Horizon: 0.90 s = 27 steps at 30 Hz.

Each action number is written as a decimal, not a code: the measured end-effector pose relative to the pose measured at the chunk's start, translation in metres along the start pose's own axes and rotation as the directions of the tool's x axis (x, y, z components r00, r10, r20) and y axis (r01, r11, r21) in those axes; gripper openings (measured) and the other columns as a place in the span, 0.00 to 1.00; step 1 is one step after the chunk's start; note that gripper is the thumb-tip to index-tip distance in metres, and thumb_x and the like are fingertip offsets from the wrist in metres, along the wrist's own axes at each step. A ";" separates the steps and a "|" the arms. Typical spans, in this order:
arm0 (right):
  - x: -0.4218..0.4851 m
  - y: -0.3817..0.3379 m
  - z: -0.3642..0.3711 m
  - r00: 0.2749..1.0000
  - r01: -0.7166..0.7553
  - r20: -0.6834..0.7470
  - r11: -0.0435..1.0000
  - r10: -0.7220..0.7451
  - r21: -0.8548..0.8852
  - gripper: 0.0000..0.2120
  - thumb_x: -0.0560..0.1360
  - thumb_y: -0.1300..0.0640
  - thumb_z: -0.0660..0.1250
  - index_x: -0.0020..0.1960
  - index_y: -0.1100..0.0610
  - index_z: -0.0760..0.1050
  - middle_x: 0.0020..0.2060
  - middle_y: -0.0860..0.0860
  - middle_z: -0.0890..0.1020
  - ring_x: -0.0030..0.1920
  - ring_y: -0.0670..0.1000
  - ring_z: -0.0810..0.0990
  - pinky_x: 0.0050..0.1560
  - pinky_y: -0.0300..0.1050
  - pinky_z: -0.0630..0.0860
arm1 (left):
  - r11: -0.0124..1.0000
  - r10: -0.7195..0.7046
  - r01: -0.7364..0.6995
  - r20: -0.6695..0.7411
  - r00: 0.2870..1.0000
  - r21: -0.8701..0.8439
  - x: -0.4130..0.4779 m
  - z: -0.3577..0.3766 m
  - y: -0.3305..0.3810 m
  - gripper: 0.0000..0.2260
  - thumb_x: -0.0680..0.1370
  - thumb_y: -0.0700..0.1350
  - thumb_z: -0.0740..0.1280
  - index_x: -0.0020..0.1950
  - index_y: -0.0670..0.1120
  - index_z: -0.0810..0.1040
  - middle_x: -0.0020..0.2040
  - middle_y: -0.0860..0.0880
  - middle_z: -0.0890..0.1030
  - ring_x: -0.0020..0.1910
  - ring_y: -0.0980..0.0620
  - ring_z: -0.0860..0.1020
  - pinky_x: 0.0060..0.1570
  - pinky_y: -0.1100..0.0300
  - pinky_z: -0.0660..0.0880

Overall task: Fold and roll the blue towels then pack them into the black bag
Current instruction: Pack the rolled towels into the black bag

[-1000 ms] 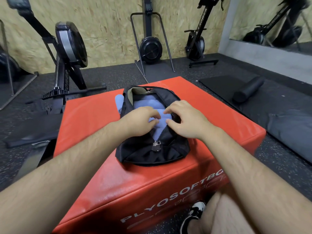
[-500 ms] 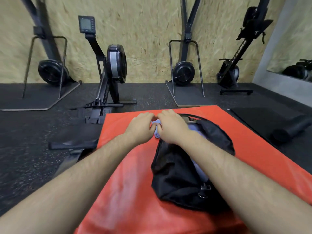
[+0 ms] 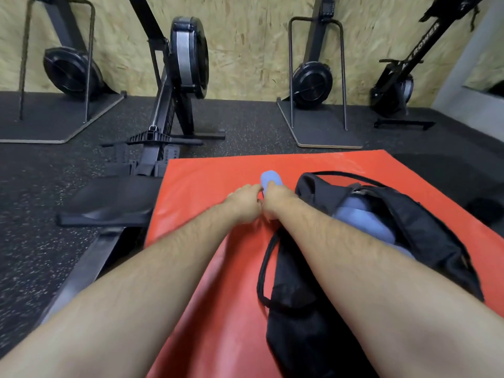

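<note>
Blue towel roll [image 3: 270,179] sits on the red box [image 3: 207,181], just left of the black bag [image 3: 409,227]. Left hand [image 3: 244,199] and right hand [image 3: 276,199] both pinch its near end, side by side, probably so it stays rolled tight. More blue towels [image 3: 357,218] lie inside the open bag.

the bag [image 3: 313,309] lies on the right part of the box [image 3: 201,186], with towels [image 3: 362,222] inside its open mouth. just left of the bag's far end, the left hand [image 3: 245,199] and right hand [image 3: 278,199], side by side and touching, grip the near end of a rolled towel [image 3: 270,178]. a rowing machine [image 3: 174,105] stands on the floor behind the box, to the left.
</note>
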State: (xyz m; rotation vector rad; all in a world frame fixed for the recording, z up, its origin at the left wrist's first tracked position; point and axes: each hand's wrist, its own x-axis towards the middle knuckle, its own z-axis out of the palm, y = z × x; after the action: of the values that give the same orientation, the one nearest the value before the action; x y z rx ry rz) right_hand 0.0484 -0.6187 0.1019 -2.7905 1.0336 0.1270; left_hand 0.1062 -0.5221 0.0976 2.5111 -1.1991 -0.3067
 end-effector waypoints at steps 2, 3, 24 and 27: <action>0.008 0.002 0.009 0.999 -0.027 -0.019 0.999 0.028 0.037 0.27 0.77 0.52 0.66 0.73 0.55 0.61 0.68 0.62 0.72 0.68 0.63 0.73 0.63 0.53 0.72 | 0.996 -0.004 0.008 0.047 0.999 -0.084 0.003 0.011 -0.004 0.20 0.81 0.46 0.60 0.73 0.45 0.69 0.69 0.41 0.75 0.67 0.41 0.74 0.65 0.47 0.71; 0.010 0.002 0.011 0.998 -0.042 -0.033 0.997 0.045 0.062 0.27 0.78 0.51 0.66 0.73 0.55 0.60 0.67 0.62 0.72 0.67 0.63 0.73 0.63 0.53 0.72 | 0.991 -0.003 0.012 0.064 0.998 -0.131 0.002 0.015 -0.005 0.18 0.81 0.45 0.60 0.71 0.44 0.69 0.68 0.41 0.76 0.65 0.41 0.75 0.64 0.49 0.72; -0.210 0.127 -0.099 0.783 0.483 -0.607 0.751 -0.140 0.450 0.24 0.71 0.58 0.64 0.67 0.53 0.70 0.71 0.49 0.65 0.72 0.50 0.66 0.67 0.48 0.69 | 0.704 0.192 -0.338 -0.290 0.937 -0.625 -0.136 -0.074 0.132 0.30 0.68 0.39 0.69 0.68 0.55 0.71 0.52 0.50 0.78 0.40 0.63 0.79 0.38 0.65 0.77; -0.230 0.172 -0.107 0.683 0.463 -0.719 0.838 -0.129 0.288 0.33 0.69 0.60 0.69 0.72 0.46 0.66 0.77 0.47 0.55 0.74 0.53 0.60 0.58 0.45 0.69 | 0.755 0.331 -0.394 -0.215 0.919 -0.523 -0.142 -0.069 0.149 0.30 0.65 0.39 0.68 0.66 0.58 0.74 0.55 0.58 0.80 0.46 0.61 0.79 0.46 0.63 0.76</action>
State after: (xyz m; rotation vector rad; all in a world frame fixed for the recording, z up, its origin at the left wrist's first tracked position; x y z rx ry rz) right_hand -0.2355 -0.6203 0.2173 -2.5108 0.5422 -1.1180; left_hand -0.0642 -0.4833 0.2260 1.7257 -1.2930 -0.3510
